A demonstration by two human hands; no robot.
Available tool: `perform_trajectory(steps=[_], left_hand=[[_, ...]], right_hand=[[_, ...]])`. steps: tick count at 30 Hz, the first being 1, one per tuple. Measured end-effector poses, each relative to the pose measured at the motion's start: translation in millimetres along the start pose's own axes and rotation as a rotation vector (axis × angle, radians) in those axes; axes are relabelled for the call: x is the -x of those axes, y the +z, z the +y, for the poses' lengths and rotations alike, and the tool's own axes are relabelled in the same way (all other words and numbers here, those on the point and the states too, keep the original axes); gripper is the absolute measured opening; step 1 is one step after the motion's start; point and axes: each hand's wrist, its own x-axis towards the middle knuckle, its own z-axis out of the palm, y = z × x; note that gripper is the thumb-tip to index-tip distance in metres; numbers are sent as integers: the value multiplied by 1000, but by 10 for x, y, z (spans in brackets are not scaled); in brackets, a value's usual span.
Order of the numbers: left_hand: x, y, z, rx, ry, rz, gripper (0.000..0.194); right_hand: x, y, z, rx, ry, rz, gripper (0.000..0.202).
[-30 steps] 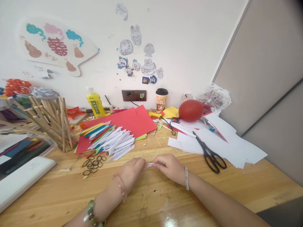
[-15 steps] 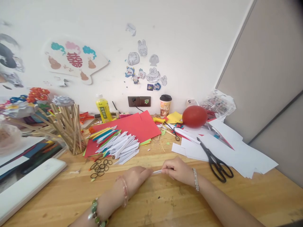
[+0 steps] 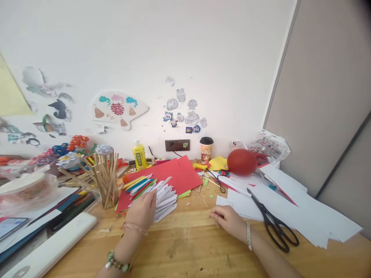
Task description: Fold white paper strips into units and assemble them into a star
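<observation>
My left hand (image 3: 142,210) is at the near left side of a pile of folded white paper pieces (image 3: 165,200), its fingers drawn together. Whatever its fingertips pinch is hidden against the pile. Colored folded strips (image 3: 139,186) lie just behind that hand, on red paper (image 3: 185,175). My right hand (image 3: 227,219) rests low over the wooden table (image 3: 185,247), left of black scissors (image 3: 274,224). Its fingers are curled closed, and nothing shows in them.
Wooden sticks (image 3: 107,181) stand in a container at the left, behind a long white device (image 3: 58,247). A yellow bottle (image 3: 140,155), a lidded cup (image 3: 206,150) and a red balloon (image 3: 242,162) are along the wall. White sheets (image 3: 307,212) cover the right side.
My left hand has moved left and away from me to the white pile, leaving my right hand. The thin white piece between my hands is no longer visible there. The view has tilted up.
</observation>
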Motion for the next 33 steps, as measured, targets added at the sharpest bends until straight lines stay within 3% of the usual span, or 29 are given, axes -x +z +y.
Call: perform_trajectory(steps=[4, 7, 11, 17, 26, 33], left_hand=[[15, 131, -26, -244, -58, -94, 38], [64, 215, -2, -237, -29, -168, 59], [84, 260, -4, -223, -15, -238, 54], [102, 345, 20, -261, -65, -171, 57], [174, 573, 13, -200, -84, -263, 66], [154, 525, 87, -192, -95, -282, 64]], right_hand=[[15, 93, -19, 118, -39, -31, 23], [14, 90, -3, 180, -37, -36, 23], [-2, 120, -15, 265, -54, -62, 23], [-42, 272, 28, 350, -32, -85, 23], [-76, 397, 121, 401, -23, -53, 23], [-82, 392, 90, 449, -35, -37, 24]])
